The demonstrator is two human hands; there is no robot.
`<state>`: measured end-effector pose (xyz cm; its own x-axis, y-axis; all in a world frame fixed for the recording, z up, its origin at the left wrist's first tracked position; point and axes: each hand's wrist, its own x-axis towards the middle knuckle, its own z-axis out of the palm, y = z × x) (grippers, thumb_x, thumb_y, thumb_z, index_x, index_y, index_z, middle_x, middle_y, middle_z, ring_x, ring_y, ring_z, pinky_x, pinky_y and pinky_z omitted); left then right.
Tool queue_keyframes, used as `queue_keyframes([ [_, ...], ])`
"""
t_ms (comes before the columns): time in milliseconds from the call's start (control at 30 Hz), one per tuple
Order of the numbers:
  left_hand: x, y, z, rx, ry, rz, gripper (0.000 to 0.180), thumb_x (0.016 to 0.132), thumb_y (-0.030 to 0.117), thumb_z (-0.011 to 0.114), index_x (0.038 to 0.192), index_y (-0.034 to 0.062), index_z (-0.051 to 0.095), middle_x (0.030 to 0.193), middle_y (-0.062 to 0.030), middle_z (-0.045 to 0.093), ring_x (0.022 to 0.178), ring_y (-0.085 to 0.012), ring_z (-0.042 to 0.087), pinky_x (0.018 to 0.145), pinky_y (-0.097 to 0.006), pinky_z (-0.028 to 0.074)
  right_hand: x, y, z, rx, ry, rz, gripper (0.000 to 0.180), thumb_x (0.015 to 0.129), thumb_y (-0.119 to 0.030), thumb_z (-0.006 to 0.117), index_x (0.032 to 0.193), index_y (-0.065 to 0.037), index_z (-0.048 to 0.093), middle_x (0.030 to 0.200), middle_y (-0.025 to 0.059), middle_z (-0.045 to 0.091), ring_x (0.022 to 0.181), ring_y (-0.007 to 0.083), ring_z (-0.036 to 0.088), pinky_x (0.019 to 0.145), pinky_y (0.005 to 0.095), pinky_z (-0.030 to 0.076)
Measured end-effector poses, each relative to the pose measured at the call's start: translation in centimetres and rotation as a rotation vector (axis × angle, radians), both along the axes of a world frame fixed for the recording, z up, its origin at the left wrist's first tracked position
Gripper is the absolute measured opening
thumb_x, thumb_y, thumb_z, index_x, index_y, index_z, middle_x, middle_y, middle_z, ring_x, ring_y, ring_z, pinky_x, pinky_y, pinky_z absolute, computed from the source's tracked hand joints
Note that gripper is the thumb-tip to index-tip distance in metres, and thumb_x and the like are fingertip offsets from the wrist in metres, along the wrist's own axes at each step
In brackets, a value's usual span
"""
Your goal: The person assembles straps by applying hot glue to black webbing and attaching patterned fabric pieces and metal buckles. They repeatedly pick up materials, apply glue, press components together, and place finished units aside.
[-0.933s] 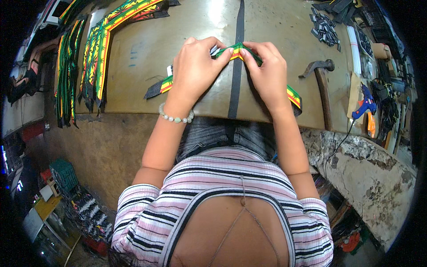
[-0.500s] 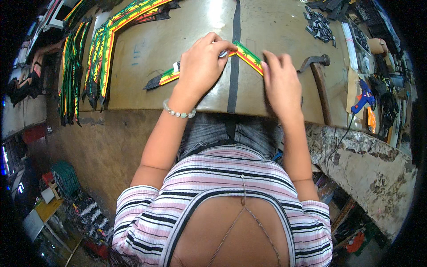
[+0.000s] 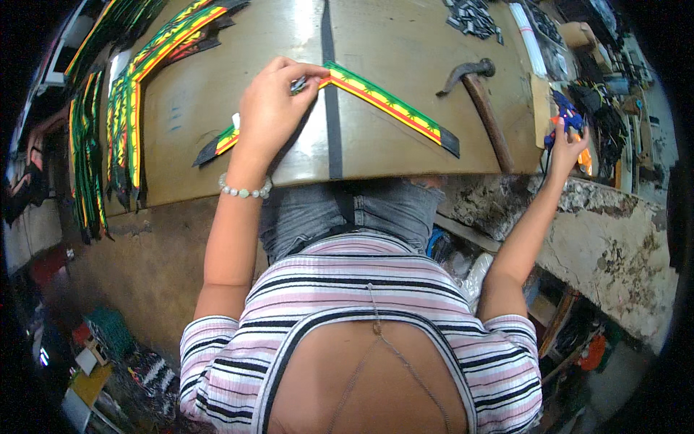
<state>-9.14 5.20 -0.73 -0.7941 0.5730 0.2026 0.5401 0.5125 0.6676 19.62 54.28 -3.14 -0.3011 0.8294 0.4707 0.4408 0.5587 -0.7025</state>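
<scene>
My left hand (image 3: pixel 273 101) pinches the peak of a folded green, yellow and red patterned strap (image 3: pixel 390 105) with black ends. One leg of the strap slopes down to the right on the table; the other runs left, partly hidden under my hand and wrist. A small grey piece, too covered to name, shows between my left fingers. Beneath the peak, a black strip (image 3: pixel 332 137) crosses the table front to back. At the right edge my right hand (image 3: pixel 567 150) has its fingers closed round a blue glue gun (image 3: pixel 568 108) with an orange part.
A hammer (image 3: pixel 486 116) with a wooden handle lies right of the strap. Small dark pieces (image 3: pixel 473 18) are heaped behind it. White sticks (image 3: pixel 526 36) lie at the far right. More folded straps (image 3: pixel 136 134) and hanging straps (image 3: pixel 87 159) occupy the left side.
My right hand has let go of the strap's right leg and moved right to the glue gun. My left hand stays at the peak. The view has shifted right.
</scene>
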Motion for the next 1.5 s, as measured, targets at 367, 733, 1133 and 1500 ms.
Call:
queue_keyframes([
  [367, -0.1, -0.2, -0.6, 0.110, 0.006, 0.074, 0.022, 0.080, 0.023, 0.078, 0.096, 0.0081, 0.076, 0.085, -0.0125, 0.065, 0.080, -0.0270, 0.064, 0.073, -0.037, 0.050, -16.3, -24.8, 10.5, -0.253, -0.065, 0.860, 0.053, 0.094, -0.033, 0.068, 0.135, -0.009, 0.044, 0.088, 0.0039, 0.067, 0.070, 0.0099, 0.064, 0.057, 0.0217, 0.048],
  [733, 0.0, -0.3, -0.4, 0.091, -0.040, 0.083, 0.019, 0.083, 0.023, 0.072, 0.096, 0.0100, 0.076, 0.090, -0.0114, 0.066, 0.080, -0.0283, 0.066, 0.075, -0.040, 0.053, -20.6, -26.9, 7.7, -0.183, -0.390, 1.029, 0.045, 0.093, -0.034, 0.069, 0.125, -0.008, 0.049, 0.085, 0.0005, 0.061, 0.066, 0.0060, 0.058, 0.047, 0.0214, 0.040],
  [1133, -0.2, -0.2, -1.0, 0.107, 0.034, 0.075, 0.022, 0.080, 0.023, 0.078, 0.097, 0.0078, 0.077, 0.085, -0.0135, 0.066, 0.079, -0.0281, 0.065, 0.072, -0.037, 0.051, -17.8, -28.1, 8.0, -0.091, -0.393, 1.076, 0.047, 0.093, -0.034, 0.068, 0.120, -0.003, 0.047, 0.090, 0.0199, 0.070, 0.076, 0.0322, 0.071, 0.068, 0.0380, 0.053],
  [1500, -0.3, -0.2, -1.0, 0.105, 0.058, 0.072, 0.022, 0.080, 0.023, 0.077, 0.097, 0.0077, 0.076, 0.087, -0.0134, 0.067, 0.080, -0.0282, 0.066, 0.074, -0.037, 0.051, -14.6, -27.0, 9.5, -0.449, -0.382, 1.076, 0.044, 0.095, -0.030, 0.067, 0.126, -0.006, 0.048, 0.098, 0.0093, 0.068, 0.080, 0.0140, 0.066, 0.067, 0.0262, 0.050],
])
